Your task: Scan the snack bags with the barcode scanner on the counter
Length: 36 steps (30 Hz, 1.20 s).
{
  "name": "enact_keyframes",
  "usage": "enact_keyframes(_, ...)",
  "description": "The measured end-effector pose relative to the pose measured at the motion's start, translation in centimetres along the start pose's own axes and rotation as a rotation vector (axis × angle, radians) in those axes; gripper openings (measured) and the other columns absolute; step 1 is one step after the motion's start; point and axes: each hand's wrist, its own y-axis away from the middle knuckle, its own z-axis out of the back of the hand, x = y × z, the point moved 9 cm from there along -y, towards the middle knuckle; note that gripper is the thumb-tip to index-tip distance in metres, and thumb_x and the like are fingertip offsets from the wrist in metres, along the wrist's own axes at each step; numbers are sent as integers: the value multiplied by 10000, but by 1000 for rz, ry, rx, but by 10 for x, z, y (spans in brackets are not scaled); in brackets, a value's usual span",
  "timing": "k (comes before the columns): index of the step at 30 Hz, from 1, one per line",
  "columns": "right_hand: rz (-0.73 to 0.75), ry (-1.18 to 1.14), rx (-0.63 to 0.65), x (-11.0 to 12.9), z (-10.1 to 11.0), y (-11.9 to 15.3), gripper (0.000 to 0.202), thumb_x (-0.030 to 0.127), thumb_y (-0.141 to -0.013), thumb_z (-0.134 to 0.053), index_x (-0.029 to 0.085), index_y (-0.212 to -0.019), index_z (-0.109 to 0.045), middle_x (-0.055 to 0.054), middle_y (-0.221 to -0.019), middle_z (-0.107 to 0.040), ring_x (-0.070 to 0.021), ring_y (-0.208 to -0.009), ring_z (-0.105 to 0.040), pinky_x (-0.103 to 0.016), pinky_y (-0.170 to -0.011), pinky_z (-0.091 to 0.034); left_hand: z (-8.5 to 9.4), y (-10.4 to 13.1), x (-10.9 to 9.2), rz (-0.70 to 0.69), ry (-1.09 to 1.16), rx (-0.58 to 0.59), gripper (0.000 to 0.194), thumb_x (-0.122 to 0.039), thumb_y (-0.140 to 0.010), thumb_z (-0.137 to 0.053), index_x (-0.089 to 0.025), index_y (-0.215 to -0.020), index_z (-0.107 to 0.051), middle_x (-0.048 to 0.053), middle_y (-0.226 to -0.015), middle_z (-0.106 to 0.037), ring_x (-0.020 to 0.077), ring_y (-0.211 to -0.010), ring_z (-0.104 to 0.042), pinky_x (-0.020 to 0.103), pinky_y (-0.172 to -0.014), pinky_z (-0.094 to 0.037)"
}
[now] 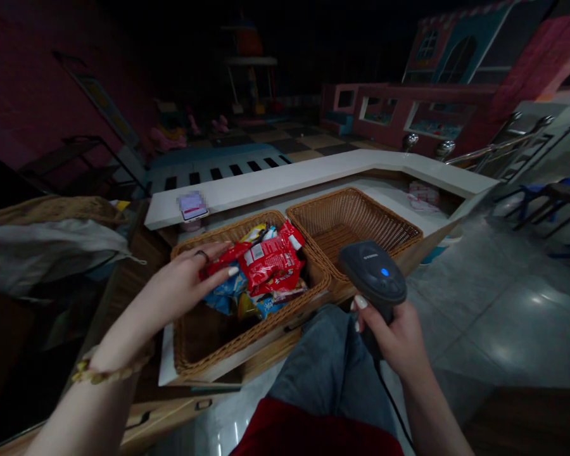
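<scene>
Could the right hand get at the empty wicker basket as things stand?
Probably not freely: the right hand is wrapped around a barcode scanner, so its fingers are taken. The empty basket itself lies open in front of it with nothing between, while the left hand grips a red packet.

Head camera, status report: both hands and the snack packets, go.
Left hand grips red snack packet in left wicker basket. Right hand holds barcode scanner. Right wicker basket beside it. Nothing blocking.
</scene>
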Motion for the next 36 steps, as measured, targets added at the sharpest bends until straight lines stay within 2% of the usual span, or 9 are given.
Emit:
enact_keyframes(3,-1,-24,5,-1,6,0,394,524,-957,-717,234,-692,-698,-28,-563,-699,-227,-552,-687,-318,-606,-528,-22,11,-6,-47,-119,111,582,-702,-837,-774,-261,-1216,-802,116,-1389,-772,398,-1248,-718,514,-1227,-476)
enact_keyframes(6,-21,-68,-35,-5,22,-1,376,508,-958,-731,227,-710,-713,-11,-534,-674,-206,-500,-657,-303,-559,-520,-58,5,-45,-200,-151,173,586,-642,-962,-673,-251,-1396,-725,112,-1481,-720,357,-1373,-657,509,-1278,-424)
enact_keyframes(12,-68,-103,-61,-19,47,4,342,496,-973,-758,208,-789,-763,-24,-586,-711,-209,-521,-684,-303,-564,-566,-217,-2,-140,-618,-544,557,620,-503,-980,-751,-136,-1473,-669,235,-1572,-626,376,-1525,-539,540,-1338,-314)
enact_keyframes(16,-82,-94,-173,-25,62,10,403,549,-973,-755,209,-756,-744,-29,-594,-710,-196,-504,-663,-293,-550,-557,-294,-10,-140,-480,-745,806,430,-393,-995,-720,-102,-1311,-752,248,-1254,-791,385,-1239,-752,503,-1108,-559)
enact_keyframes(19,-81,-88,-113,-32,61,11,402,558,-971,-776,208,-774,-755,-29,-576,-695,-215,-544,-690,-300,-577,-570,-305,-21,-148,-447,-661,781,316,-262,-1021,-622,-119,-1265,-765,243,-1187,-804,383,-1163,-790,459,-929,-637)
enact_keyframes(23,-85,-141,-137,-42,71,9,347,552,-942,-824,213,-889,-777,-60,-698,-755,-224,-535,-684,-325,-539,-579,-268,-46,-170,-414,-590,583,308,-265,-1049,-597,-122,-1284,-735,234,-1173,-801,380,-1165,-789,468,-929,-647)
enact_keyframes(27,-57,-203,-155,-38,78,7,296,526,-950,-833,241,-996,-771,-63,-734,-745,-240,-564,-683,-352,-558,-612,-197,-63,-198,-397,-526,372,378,-324,-1088,-602,-102,-1388,-664,218,-1216,-789,360,-1188,-769,472,-1006,-611)
enact_keyframes(32,-9,-185,-128,-22,70,8,369,567,-932,-836,207,-904,-757,-53,-733,-721,-235,-618,-687,-322,-591,-615,-78,-39,-231,-415,-572,11,405,-350,-1107,-599,-179,-1473,-599,109,-1173,-793,312,-1184,-758,443,-1064,-569)
enact_keyframes(36,48,-205,-97,-19,63,7,443,637,-942,-795,204,-869,-744,-31,-720,-716,-227,-649,-691,-304,-646,-610,35,7,-247,-238,-776,-361,444,-384,-1094,-623,-207,-1499,-583,82,-1296,-752,312,-1311,-701,470,-1162,-512)
